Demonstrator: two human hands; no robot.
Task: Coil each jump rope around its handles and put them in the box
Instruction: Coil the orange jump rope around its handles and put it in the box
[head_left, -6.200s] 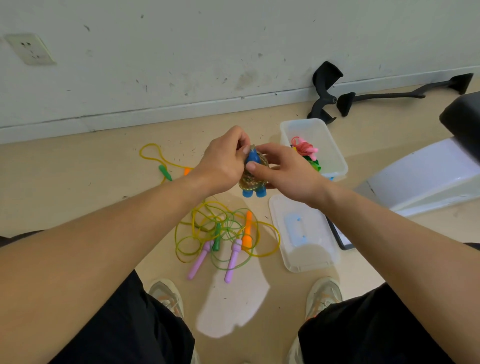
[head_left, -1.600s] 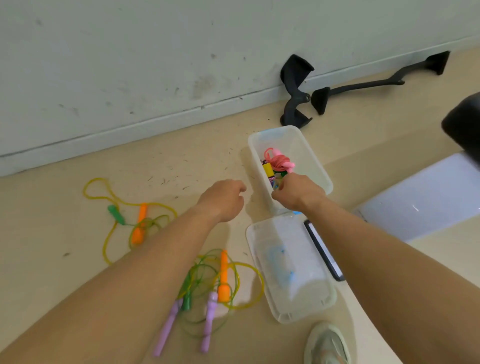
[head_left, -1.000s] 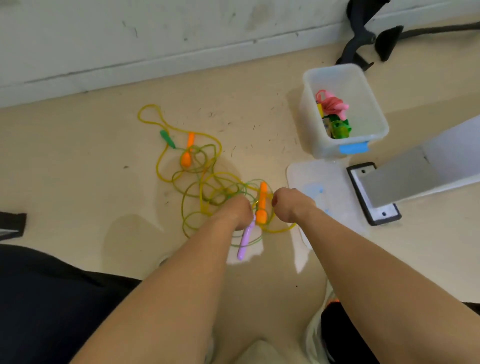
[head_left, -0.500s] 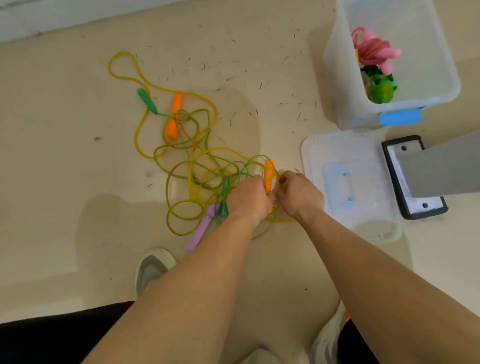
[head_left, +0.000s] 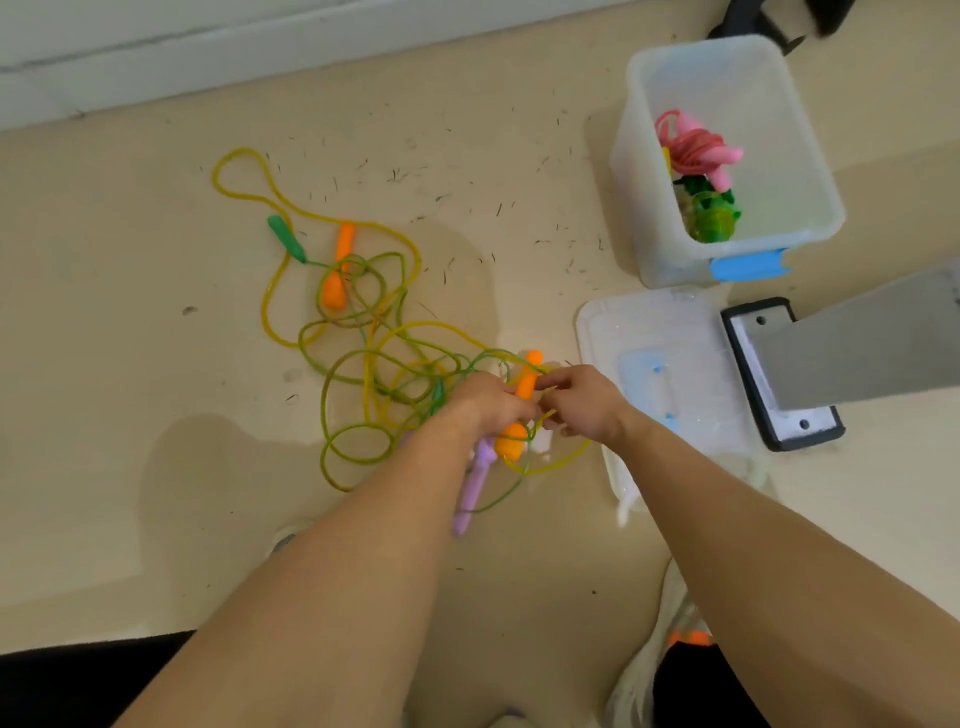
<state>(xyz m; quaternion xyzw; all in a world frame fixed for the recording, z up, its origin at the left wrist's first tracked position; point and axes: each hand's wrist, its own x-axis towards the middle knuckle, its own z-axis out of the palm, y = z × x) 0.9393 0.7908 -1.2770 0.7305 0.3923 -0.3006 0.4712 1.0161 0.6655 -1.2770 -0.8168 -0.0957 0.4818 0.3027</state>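
The left hand (head_left: 491, 405) has its fingers (head_left: 519, 410) curled round an orange plastic jump-rope handle (head_left: 524, 387), gripping it about the middle, with both ends of the handle showing past the hand; the right hand (head_left: 589, 402), just beside it and nearly touching, pinches a strand of thin yellow rope (head_left: 558, 460) between thumb and forefinger, close to that handle; a loop of yellow rope sags on the floor below the right fingers; a lilac plastic handle (head_left: 472, 488) lies under the left wrist, pointing back toward the person; a tangle of yellow and green rope loops (head_left: 363, 374) spreads over the beige floor (head_left: 130, 364) to the left of the left fingers; farther off on that side lie a second orange handle (head_left: 336, 283) and a green handle (head_left: 285, 240), near each other; just right of the right fingers a clear plastic lid (head_left: 654, 332) lies flat on the floor; beyond the lid, well ahead of the fingers, stands a translucent plastic box with a blue latch (head_left: 644, 171); in it rest a coiled pink jump rope (head_left: 693, 150) and a coiled green jump rope (head_left: 711, 221); a grey bar on a black-edged foot plate (head_left: 779, 384) sits just right of the lid
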